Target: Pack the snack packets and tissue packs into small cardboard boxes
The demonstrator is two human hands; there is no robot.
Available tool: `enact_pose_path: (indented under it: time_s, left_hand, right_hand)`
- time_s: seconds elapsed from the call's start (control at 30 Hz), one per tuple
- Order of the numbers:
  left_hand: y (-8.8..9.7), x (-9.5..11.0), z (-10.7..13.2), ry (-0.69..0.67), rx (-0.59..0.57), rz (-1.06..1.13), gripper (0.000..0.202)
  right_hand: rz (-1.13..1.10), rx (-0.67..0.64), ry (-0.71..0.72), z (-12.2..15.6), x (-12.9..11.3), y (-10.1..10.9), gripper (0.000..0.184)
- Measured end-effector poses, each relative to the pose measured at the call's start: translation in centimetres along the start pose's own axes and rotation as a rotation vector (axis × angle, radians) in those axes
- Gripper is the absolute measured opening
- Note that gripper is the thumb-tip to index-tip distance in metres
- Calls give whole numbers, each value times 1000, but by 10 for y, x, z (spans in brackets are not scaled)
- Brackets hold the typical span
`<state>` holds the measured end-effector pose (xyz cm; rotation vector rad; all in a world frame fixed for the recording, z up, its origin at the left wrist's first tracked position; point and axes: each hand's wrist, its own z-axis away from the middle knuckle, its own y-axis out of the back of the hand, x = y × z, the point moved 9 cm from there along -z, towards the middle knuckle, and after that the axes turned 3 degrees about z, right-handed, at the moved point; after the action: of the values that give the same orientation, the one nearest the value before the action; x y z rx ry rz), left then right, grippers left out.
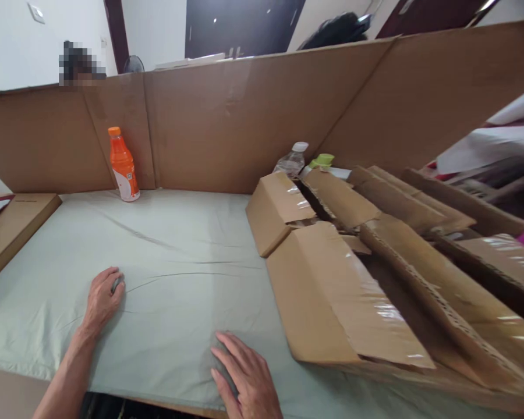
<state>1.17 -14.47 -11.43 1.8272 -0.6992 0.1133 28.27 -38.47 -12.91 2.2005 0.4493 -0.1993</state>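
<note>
My left hand (105,295) rests on the pale green tablecloth (179,233), its fingers loosely bent and the thumb apart from them, with nothing visible in it. Nearer the front edge, my right hand (247,375) lies low over the cloth with its fingers spread and holds nothing. To its right stand open cardboard boxes (318,291) with torn, taped flaps; hand and boxes do not touch. Beyond my left hand an orange bottle (124,169) with an orange cap stands upright against the cardboard wall.
A tall cardboard wall (209,122) runs along the back. Behind the boxes are a clear bottle (292,160) with a white cap and something with a green lid (322,160). A flat cardboard box (21,227) lies at the left. Part of a person's head shows beyond the wall.
</note>
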Motion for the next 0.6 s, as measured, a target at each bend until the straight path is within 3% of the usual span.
enact_pose_path:
  time_s: [0.27,0.6]
  left_hand:
    - [-4,-9,-13,-35,1,-8,39]
    - [-9,0,-28,-126,20,-36,43]
  right_hand:
    - [-39,-85,-99,-8,-1,-4,24]
    - [-18,-88,-151,-22,2,-3,25]
